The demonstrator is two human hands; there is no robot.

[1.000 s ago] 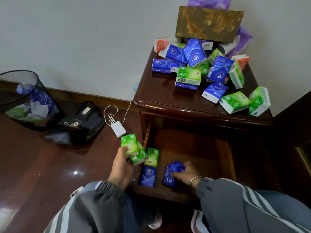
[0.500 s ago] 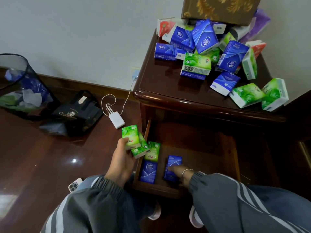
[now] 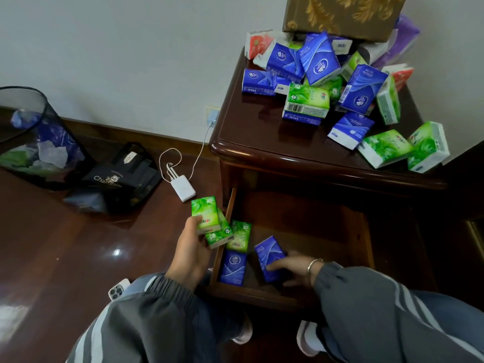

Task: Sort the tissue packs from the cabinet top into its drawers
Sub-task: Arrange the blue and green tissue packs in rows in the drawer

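Observation:
The dark wooden cabinet carries a heap of blue, green and red tissue packs on its top. Its drawer stands pulled out below. My left hand grips two green packs just left of the drawer's left wall. Inside the drawer lie a green pack and a blue pack along the left side. My right hand reaches into the drawer with its fingers on a second blue pack, which lies tilted beside the first.
A gold patterned box sits atop the heap at the back. On the floor to the left are a white power bank with its cable, a black bag, a mesh waste bin and a phone.
The view has shifted downward and closer. My right hand has turned the second blue pack so that it lies tilted in the drawer. My left hand keeps the green packs in the same place.

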